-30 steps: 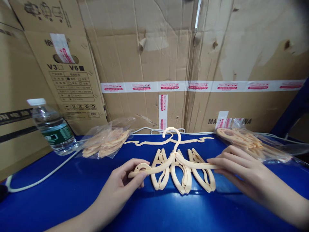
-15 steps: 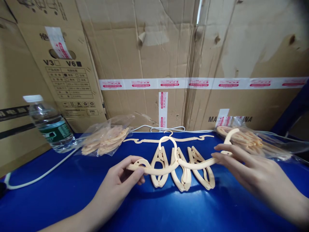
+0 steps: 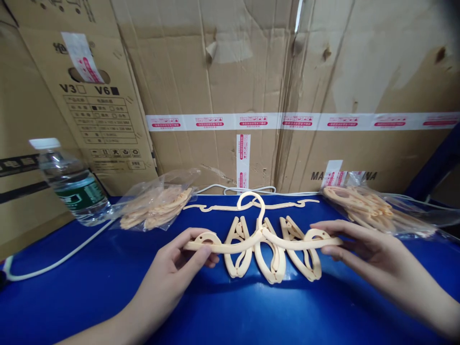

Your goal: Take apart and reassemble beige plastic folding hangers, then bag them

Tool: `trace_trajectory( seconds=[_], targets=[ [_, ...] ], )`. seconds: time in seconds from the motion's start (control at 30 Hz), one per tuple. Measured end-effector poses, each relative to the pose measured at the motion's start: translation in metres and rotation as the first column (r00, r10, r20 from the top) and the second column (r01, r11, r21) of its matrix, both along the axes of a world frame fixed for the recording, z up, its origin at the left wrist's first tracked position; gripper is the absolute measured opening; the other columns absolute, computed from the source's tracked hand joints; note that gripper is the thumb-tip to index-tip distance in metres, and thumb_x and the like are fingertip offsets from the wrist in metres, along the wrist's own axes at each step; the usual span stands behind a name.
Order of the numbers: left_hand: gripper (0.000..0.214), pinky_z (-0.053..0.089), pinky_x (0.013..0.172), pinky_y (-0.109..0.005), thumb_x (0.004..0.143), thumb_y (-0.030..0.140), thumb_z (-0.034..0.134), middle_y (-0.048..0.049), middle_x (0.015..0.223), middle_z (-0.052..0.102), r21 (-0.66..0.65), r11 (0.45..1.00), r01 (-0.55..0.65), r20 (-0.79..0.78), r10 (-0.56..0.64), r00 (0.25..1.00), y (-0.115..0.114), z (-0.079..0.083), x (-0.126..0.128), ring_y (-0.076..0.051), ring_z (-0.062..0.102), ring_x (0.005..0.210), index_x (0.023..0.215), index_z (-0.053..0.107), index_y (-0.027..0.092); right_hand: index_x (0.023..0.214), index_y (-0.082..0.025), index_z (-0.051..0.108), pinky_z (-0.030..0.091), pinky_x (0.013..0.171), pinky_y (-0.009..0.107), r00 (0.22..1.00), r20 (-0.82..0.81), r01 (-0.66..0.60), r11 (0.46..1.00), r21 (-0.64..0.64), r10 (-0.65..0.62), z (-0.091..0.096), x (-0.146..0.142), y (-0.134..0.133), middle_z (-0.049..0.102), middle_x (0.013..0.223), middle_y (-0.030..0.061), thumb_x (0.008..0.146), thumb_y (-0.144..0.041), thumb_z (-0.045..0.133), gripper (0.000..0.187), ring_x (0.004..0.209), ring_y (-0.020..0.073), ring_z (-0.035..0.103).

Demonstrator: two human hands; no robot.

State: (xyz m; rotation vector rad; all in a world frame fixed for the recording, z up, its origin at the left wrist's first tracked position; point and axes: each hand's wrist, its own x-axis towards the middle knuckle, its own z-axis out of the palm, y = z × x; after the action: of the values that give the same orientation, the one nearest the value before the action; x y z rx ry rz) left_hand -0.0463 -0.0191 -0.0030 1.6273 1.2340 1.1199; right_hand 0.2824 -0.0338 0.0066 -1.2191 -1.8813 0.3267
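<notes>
A cream folding clothes hanger (image 3: 235,247) is held up between both hands, its arms spread and its hook upward. My left hand (image 3: 183,261) pinches the left end between thumb and fingers. My right hand (image 3: 370,251) is closed round the right end, thumb below and fingers behind. Under and behind it, three folded hangers lie in a row on the blue table: a left one (image 3: 237,270), a middle one (image 3: 275,275) and a right one (image 3: 313,273). Farther back lies an unfolded hanger (image 3: 280,206), its hook partly hidden by the held one.
A clear bag of folded hangers (image 3: 156,208) lies at left, another bag of hangers (image 3: 373,208) at right. A water bottle (image 3: 77,187) stands on the far left near a white cable (image 3: 59,261). Cardboard boxes (image 3: 201,86) wall off the back of the blue table (image 3: 251,316).
The hanger's right end piece, which stuck up, is now folded down in line with the arm. My right hand has shifted its grip to that end. The left hand keeps its hold.
</notes>
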Motion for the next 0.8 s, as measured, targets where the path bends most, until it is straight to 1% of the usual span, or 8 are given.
trace_trajectory(
  seconds=[0.07, 0.17, 0.33, 0.43, 0.53, 0.63, 0.73, 0.8],
  targets=[
    [0.025, 0.056, 0.073, -0.028, 0.085, 0.041, 0.062, -0.0023, 0.078, 0.072, -0.01, 1.0, -0.006, 0.011, 0.006, 1.0, 0.001, -0.002, -0.001, -0.018, 0.069, 0.072, 0.097, 0.064, 0.02, 0.103, -0.022, 0.072, 0.063, 0.065, 0.03, 0.997, -0.068, -0.03, 0.996, -0.087, 0.025, 0.003, -0.003, -0.001, 0.076, 0.099, 0.0081, 0.084, -0.045, 0.066, 0.031, 0.081, 0.0242, 0.073],
    [0.023, 0.055, 0.071, -0.026, 0.085, 0.04, 0.062, -0.0018, 0.079, 0.07, -0.028, 1.0, 0.015, 0.034, -0.014, 0.999, 0.0, -0.003, 0.0, -0.017, 0.068, 0.072, 0.096, 0.063, 0.02, 0.108, -0.025, 0.073, 0.062, 0.064, 0.029, 0.995, -0.102, -0.036, 0.988, -0.15, 0.021, 0.005, -0.004, -0.001, 0.076, 0.101, 0.0062, 0.083, -0.048, 0.065, 0.034, 0.082, 0.0241, 0.073],
    [0.017, 0.053, 0.066, -0.023, 0.087, 0.037, 0.06, 0.0007, 0.075, 0.066, -0.024, 0.992, 0.125, 0.006, -0.125, 0.992, -0.004, 0.002, 0.005, -0.014, 0.064, 0.068, 0.091, 0.063, 0.021, 0.115, -0.026, 0.069, 0.06, 0.062, 0.029, 0.975, -0.22, -0.055, 0.966, -0.253, -0.002, 0.002, -0.003, -0.002, 0.071, 0.076, 0.0032, 0.087, -0.048, 0.061, 0.037, 0.068, 0.0192, 0.067],
    [0.015, 0.053, 0.066, -0.021, 0.089, 0.035, 0.059, 0.0018, 0.074, 0.064, -0.05, 0.981, 0.187, -0.009, -0.187, 0.982, -0.008, 0.002, 0.009, -0.013, 0.063, 0.068, 0.095, 0.062, 0.022, 0.126, -0.028, 0.057, 0.059, 0.062, 0.029, 0.915, -0.403, -0.133, 0.954, -0.269, 0.014, -0.001, -0.01, -0.005, 0.069, 0.08, 0.0025, 0.086, -0.045, 0.064, 0.044, 0.069, 0.0178, 0.065],
    [0.016, 0.053, 0.066, -0.021, 0.089, 0.033, 0.058, 0.0016, 0.076, 0.065, -0.082, 0.967, 0.242, -0.041, -0.246, 0.968, -0.014, 0.0, 0.012, -0.014, 0.063, 0.068, 0.101, 0.06, 0.023, 0.129, -0.03, 0.043, 0.058, 0.055, 0.028, 0.812, -0.584, -0.226, 0.93, -0.29, 0.015, -0.003, -0.023, -0.009, 0.066, 0.075, 0.0005, 0.085, -0.043, 0.067, 0.053, 0.061, 0.0165, 0.064],
    [0.021, 0.054, 0.066, -0.023, 0.089, 0.033, 0.057, 0.0005, 0.078, 0.066, -0.072, 0.954, 0.29, -0.099, -0.296, 0.95, -0.019, -0.003, 0.013, -0.015, 0.064, 0.069, 0.108, 0.059, 0.025, 0.114, -0.028, 0.045, 0.056, 0.052, 0.027, 0.758, -0.652, -0.323, 0.883, -0.341, 0.025, -0.005, -0.034, -0.014, 0.065, 0.071, -0.001, 0.084, -0.042, 0.069, 0.041, 0.055, 0.0145, 0.061],
    [0.023, 0.055, 0.065, -0.024, 0.089, 0.032, 0.057, 0.0007, 0.077, 0.066, -0.053, 0.948, 0.313, -0.094, -0.317, 0.944, -0.02, -0.004, 0.013, -0.015, 0.064, 0.067, 0.112, 0.058, 0.026, 0.098, -0.024, 0.056, 0.058, 0.064, 0.03, 0.805, -0.569, -0.458, 0.788, -0.411, 0.17, -0.005, -0.038, -0.023, 0.068, 0.083, 0.0026, 0.089, -0.038, 0.063, 0.019, 0.067, 0.015, 0.065],
    [0.024, 0.055, 0.064, -0.023, 0.089, 0.032, 0.058, 0.001, 0.076, 0.067, -0.047, 0.95, 0.307, -0.076, -0.31, 0.948, -0.021, -0.003, 0.014, -0.015, 0.065, 0.066, 0.112, 0.058, 0.026, 0.098, -0.024, 0.064, 0.058, 0.076, 0.034, 0.843, -0.46, -0.495, 0.738, -0.459, 0.279, -0.005, -0.036, -0.03, 0.07, 0.095, 0.0058, 0.092, -0.037, 0.059, 0.015, 0.08, 0.0179, 0.068]
  ],
)
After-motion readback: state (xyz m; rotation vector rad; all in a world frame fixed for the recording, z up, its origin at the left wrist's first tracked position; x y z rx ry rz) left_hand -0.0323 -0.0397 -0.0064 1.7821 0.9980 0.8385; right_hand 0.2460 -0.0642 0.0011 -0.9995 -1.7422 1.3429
